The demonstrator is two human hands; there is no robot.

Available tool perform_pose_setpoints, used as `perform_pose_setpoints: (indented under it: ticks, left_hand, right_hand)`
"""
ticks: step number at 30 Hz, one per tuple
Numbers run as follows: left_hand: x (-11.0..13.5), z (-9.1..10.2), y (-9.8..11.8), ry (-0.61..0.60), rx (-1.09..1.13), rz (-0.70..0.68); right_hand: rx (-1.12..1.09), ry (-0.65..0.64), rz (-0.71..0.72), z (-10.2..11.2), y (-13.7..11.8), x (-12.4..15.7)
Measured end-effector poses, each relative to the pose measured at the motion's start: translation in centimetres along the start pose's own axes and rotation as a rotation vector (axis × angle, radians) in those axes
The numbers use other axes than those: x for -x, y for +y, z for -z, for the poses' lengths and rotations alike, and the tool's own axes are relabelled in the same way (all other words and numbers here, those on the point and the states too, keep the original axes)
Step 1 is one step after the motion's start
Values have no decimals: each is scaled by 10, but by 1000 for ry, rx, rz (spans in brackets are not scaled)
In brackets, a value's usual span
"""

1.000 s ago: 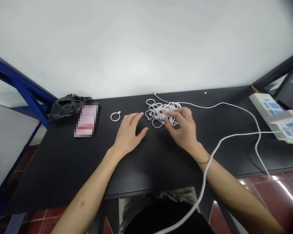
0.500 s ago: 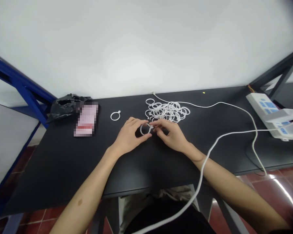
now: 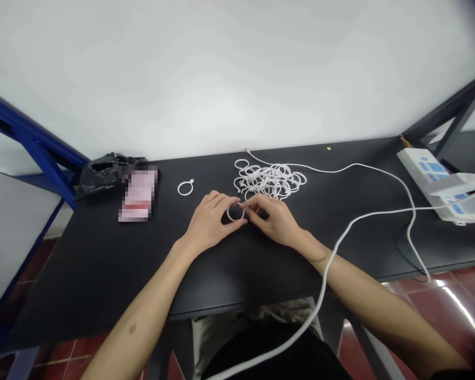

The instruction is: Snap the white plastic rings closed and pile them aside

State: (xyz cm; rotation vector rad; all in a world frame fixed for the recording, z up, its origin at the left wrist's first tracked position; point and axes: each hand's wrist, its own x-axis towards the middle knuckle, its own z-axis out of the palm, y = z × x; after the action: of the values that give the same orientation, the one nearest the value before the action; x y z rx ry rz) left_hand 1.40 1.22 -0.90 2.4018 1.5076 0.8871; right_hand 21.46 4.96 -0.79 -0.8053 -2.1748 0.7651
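Between my two hands is a white plastic ring. My left hand grips it, thumb at its lower edge and fingers at its upper edge. My right hand is closed at the ring's right side, fingertips pinched on it where a small clasp was seen; the fingers now hide that part. Just beyond my right hand lies a loose pile of similar white rings, several with small clip ends. A single white ring with a small tab lies apart, beyond my left hand.
On the black table, a pixelated pink item and a black plastic bag lie at the left. A white device with blue labels stands at the right. A white cable crosses over my right forearm.
My right fingers have closed in on the ring's right side and now cover its clasp. My left hand keeps its grip. The camera view has shifted slightly.
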Motion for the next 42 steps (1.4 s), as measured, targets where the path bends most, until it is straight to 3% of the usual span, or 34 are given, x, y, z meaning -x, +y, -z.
perform_pose_setpoints:
  ticks: [8, 12, 20, 27, 34, 42]
  left_hand:
    - [0, 6, 3, -7, 62, -3]
    - [-1, 5, 2, 28, -9, 17]
    - [0, 19, -23, 70, -431, 359]
    - [5, 29, -38, 24, -563, 516]
    - [6, 27, -47, -14, -530, 508]
    - [5, 26, -63, 23, -478, 502]
  right_hand:
    - [-20, 53, -56, 0, 0, 0]
    - [79, 94, -56, -3, 2, 0]
    - [501, 159, 14, -1, 12, -5]
    - [639, 108, -9, -1, 14, -5]
    - [689, 38, 49, 0, 12, -2]
    - [532, 85, 131, 1, 0, -2]
